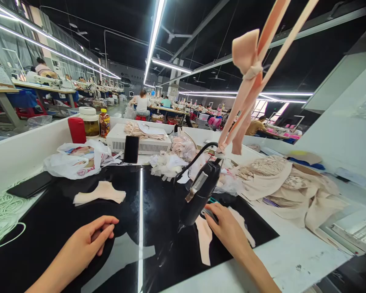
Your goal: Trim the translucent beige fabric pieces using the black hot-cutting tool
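My left hand (pixel 93 240) is over the black work surface (pixel 79 228), its fingers curled in and nothing visible in them. Just beside it lies a pale, see-through shaped piece (pixel 118 258). My right hand (pixel 225 226) reaches in beside a hanging black hand tool (pixel 198 195) with a metal lever and a narrow tip. Its thumb and forefinger close around something greyish, mostly hidden. Below those fingers lies a peach fabric piece (pixel 205 240); another pale piece (pixel 242 226) sits to the right, partly behind the hand. A stack of peach cut pieces (pixel 100 193) rests at the upper left.
Knotted peach fabric strips (pixel 247 77) suspend the black tool, which has a cord. Behind are a phone (pixel 131 149), a white box (pixel 140 140), a plastic bag (pixel 79 160) and jars. Beige fabric (pixel 286 187) heaps at right; pale cord (pixel 3 211) lies left. People sit further off.
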The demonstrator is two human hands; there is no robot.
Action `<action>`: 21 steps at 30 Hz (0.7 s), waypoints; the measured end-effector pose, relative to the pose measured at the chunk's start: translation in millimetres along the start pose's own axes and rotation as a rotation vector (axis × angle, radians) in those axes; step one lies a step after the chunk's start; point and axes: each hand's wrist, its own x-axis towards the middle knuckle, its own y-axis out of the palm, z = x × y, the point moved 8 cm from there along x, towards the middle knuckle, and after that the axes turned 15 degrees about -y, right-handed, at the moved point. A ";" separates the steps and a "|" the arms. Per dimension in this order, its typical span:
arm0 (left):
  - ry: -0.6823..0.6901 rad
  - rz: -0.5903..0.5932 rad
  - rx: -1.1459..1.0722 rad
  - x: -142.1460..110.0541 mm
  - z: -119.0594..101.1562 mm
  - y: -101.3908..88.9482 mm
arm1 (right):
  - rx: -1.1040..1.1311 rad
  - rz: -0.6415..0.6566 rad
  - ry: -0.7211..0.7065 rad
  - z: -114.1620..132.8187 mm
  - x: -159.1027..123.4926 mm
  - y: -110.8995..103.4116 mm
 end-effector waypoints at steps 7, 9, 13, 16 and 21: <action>0.011 0.104 0.034 17.6 17.2 2.9 | 0.028 -0.004 0.055 -23.6 2.1 4.4; 0.018 0.110 0.040 19.6 20.1 2.6 | 0.048 -0.047 0.114 -34.3 -2.4 0.5; 0.026 0.114 0.052 20.4 22.7 3.7 | 0.120 -0.176 0.226 -52.2 -12.3 -12.6; 0.029 0.112 0.058 20.5 21.6 4.3 | 0.190 -0.312 0.273 -58.0 -17.8 -28.3; 0.028 0.116 0.056 17.4 15.3 4.4 | 0.298 -0.495 0.318 -50.5 -21.6 -54.8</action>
